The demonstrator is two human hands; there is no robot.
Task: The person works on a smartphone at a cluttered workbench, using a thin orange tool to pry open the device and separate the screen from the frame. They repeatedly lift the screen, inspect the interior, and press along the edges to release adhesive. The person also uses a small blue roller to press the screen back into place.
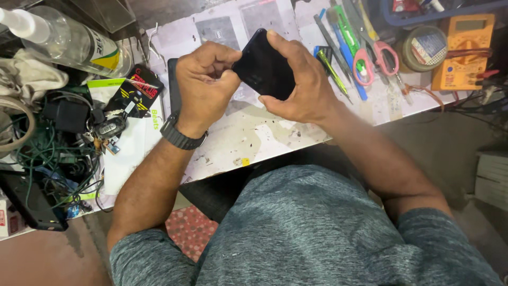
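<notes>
While both grip black phone (263, 64) — left hand (205, 87) fisted, right hand (299, 85) hides lower edge.

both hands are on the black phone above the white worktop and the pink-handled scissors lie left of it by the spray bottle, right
Not quite: the head view shows the pink-handled scissors right of the black phone, beside the orange multimeter. The left hand and right hand do hold it.

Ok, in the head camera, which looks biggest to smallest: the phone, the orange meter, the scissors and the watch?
1. Phone, though it is raised nearer the camera.
2. Meter and scissors: look alike, so no ranking.
3. Watch, smallest.
</notes>
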